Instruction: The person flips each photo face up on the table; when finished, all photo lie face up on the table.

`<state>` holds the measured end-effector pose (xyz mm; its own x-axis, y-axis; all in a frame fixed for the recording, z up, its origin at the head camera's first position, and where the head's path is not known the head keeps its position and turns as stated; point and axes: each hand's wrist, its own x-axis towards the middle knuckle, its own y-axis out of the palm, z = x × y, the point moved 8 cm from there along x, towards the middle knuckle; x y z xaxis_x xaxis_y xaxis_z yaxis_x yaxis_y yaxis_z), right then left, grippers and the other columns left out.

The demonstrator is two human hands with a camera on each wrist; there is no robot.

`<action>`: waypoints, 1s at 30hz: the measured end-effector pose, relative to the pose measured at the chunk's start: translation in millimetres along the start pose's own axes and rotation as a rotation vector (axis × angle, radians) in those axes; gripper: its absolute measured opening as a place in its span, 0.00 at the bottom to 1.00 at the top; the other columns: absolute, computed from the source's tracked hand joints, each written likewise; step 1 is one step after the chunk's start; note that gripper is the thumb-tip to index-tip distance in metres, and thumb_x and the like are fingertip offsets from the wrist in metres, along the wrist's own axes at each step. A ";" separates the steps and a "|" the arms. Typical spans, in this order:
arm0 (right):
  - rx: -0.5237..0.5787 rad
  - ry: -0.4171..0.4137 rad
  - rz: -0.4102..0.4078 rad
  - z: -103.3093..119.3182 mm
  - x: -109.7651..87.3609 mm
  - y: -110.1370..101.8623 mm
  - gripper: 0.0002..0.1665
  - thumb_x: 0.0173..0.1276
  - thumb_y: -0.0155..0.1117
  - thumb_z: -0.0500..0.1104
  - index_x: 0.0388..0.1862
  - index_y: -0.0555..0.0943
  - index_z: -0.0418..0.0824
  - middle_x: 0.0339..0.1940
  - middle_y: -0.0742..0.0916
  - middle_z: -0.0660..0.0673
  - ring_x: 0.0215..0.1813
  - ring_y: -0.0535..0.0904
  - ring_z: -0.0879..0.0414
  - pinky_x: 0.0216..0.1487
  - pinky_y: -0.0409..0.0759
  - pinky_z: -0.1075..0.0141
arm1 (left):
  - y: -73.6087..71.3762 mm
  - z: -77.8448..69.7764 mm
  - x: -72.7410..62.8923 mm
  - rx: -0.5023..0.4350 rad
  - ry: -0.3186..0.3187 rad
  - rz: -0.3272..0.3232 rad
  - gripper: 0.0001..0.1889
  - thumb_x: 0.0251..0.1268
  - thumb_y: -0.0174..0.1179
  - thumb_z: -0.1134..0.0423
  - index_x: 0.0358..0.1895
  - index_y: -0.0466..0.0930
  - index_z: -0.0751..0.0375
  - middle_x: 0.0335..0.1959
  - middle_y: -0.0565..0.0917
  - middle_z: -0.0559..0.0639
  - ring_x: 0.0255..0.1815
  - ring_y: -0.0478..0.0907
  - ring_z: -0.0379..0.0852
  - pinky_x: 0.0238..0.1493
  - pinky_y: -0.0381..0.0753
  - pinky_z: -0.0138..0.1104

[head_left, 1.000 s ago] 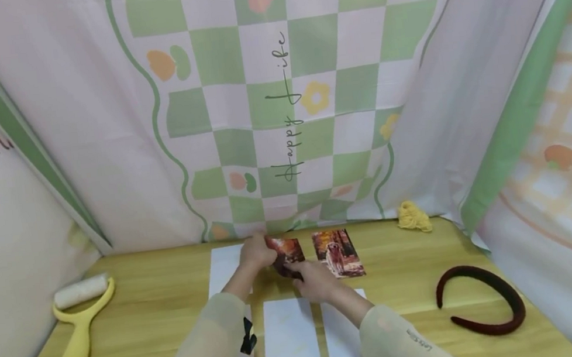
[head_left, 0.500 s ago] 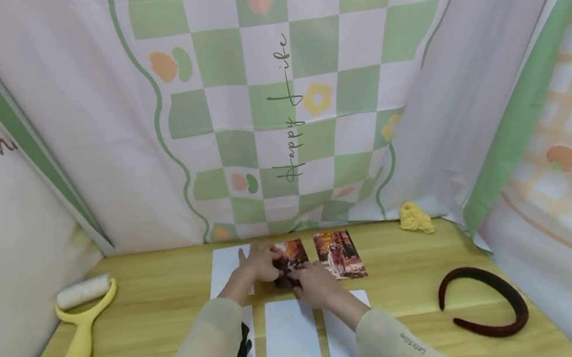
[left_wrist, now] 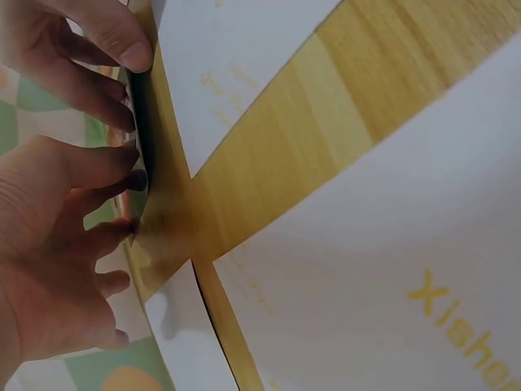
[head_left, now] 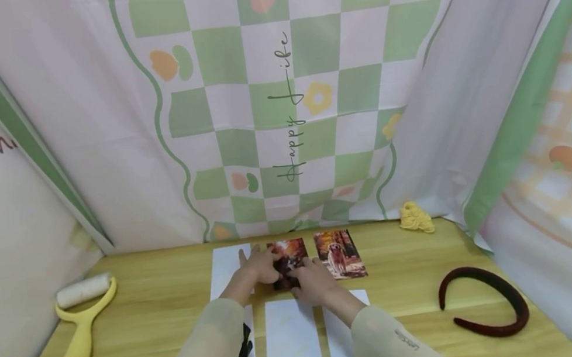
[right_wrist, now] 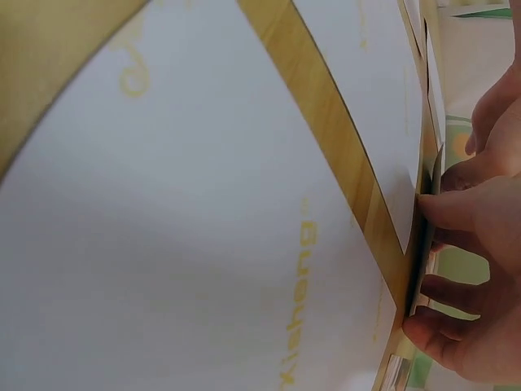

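A photo card point(head_left: 291, 250) with a dark autumn scene lies at the back middle of the table. The fingertips of my left hand point(head_left: 259, 267) touch its left side, with the fingers spread. My right hand point(head_left: 316, 283) rests its fingers on the card's lower right part. Both wrist views show fingertips of the left hand point(left_wrist: 57, 236) and the right hand point(right_wrist: 480, 261) along the card's near edge, which stands slightly off the wood. To the right lies another photo card point(head_left: 338, 255) showing a dog. Part of the middle picture is hidden by the hands.
White cards lie face down: one at back left point(head_left: 222, 271), others in front, including the middle front card point(head_left: 291, 343). A yellow-handled roller point(head_left: 82, 325) is at left. A dark red headband point(head_left: 512, 300) and yellow yarn point(head_left: 415, 218) are at right. A curtain point(head_left: 277, 103) closes the back.
The middle photo card has gone from tilted in the hands to nearly flat on the table. The fingers of both hands have spread over it, and it has straightened slightly.
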<state>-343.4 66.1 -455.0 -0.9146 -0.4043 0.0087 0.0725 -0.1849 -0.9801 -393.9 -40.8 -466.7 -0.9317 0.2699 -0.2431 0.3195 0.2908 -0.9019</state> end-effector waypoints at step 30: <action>-0.038 -0.007 0.001 3.1 2.1 0.3 0.22 0.75 0.63 0.49 0.61 0.86 0.39 0.60 0.88 0.34 0.66 0.78 0.38 0.72 0.74 0.43 | 1.8 -2.2 1.3 0.069 -0.007 -0.038 0.33 0.63 0.61 0.64 0.73 0.75 0.42 0.84 0.64 0.51 0.88 0.50 0.59 0.85 0.35 0.67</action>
<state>-344.1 62.4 -454.6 -0.9115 -0.4111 0.0085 0.0584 -0.1499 -0.9870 -394.2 -37.8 -467.8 -0.9440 0.2538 -0.2108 0.2718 0.2362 -0.9329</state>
